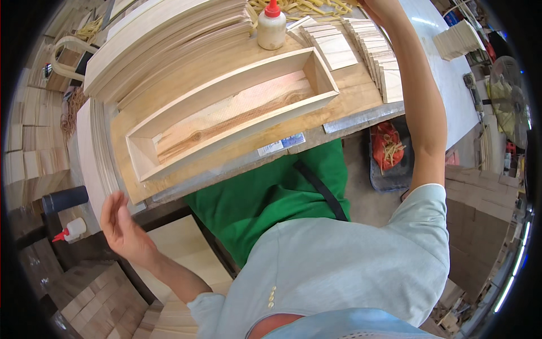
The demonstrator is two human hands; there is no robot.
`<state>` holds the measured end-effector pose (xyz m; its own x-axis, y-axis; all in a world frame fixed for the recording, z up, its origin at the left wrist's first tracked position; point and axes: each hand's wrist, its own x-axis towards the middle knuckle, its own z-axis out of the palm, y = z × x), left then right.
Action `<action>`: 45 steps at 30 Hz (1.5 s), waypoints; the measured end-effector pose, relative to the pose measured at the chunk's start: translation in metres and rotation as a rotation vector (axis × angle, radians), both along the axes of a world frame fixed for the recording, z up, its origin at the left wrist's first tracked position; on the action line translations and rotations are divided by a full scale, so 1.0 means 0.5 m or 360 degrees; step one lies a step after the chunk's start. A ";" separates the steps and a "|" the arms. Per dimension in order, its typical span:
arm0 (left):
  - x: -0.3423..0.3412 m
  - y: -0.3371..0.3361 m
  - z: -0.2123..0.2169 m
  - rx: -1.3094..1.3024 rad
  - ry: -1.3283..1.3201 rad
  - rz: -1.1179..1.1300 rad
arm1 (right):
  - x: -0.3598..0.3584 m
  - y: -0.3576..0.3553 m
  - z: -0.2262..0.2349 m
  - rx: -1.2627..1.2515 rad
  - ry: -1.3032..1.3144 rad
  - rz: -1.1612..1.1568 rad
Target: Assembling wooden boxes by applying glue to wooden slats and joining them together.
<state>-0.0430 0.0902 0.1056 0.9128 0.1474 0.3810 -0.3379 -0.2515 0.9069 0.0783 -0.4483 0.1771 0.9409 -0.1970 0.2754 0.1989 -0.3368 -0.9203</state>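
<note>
- A glue bottle [271, 27] with a red cap stands upright on the tabletop [446, 73].
- A second small glue bottle [71, 230] lies low on the left.
- Long curved wooden slats [164, 39] are stacked at the far left.
- A fan [508, 99] stands at the right.
- A bin of scraps [388, 150] sits on the floor.

Pale workbench [446, 73], bearing a broad wooden board [237, 164]. On the board: long open wooden tray [226, 113]; behind the tray, glue bottle [271, 28] and long slats [169, 39]; right of the tray, small overlapping panels [372, 51].
</note>
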 end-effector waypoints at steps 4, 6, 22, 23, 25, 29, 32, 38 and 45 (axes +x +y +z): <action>0.036 -0.218 0.089 0.0267 -0.0204 -0.0600 | -0.150 0.191 0.055 0.0037 0.0376 0.0252; 0.068 -0.318 0.118 0.0637 -0.0420 -0.0711 | -0.198 0.241 0.025 0.0058 0.0164 0.0586; 0.044 -0.093 0.001 -0.0617 0.0510 -0.1025 | -0.301 0.195 -0.067 -0.0132 0.0792 0.0512; 0.045 -0.043 -0.004 -0.0596 0.0512 -0.0947 | -0.310 0.169 -0.079 -0.0167 0.0678 0.0257; 0.067 0.045 -0.010 -0.0472 0.0769 -0.0565 | -0.317 0.109 -0.099 -0.0066 0.0711 0.0053; 0.115 0.050 0.006 -0.0168 0.0801 -0.0535 | -0.278 0.095 -0.138 -0.0001 0.0680 0.0017; 0.143 0.046 0.002 -0.0013 0.0790 -0.0551 | -0.242 0.106 -0.149 -0.0070 0.0686 -0.0015; 0.205 0.037 -0.005 0.0086 0.0864 -0.0763 | -0.207 0.094 -0.167 -0.0051 0.0860 0.0025; 0.229 0.028 -0.020 -0.0088 0.1023 -0.0900 | -0.190 0.091 -0.177 0.0204 0.0942 0.0154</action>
<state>0.0714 0.1043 0.0957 0.8910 -0.3916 -0.2296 0.1845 -0.1497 0.9714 -0.0166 -0.4028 0.0885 0.9423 -0.1001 -0.3195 -0.3341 -0.2220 -0.9160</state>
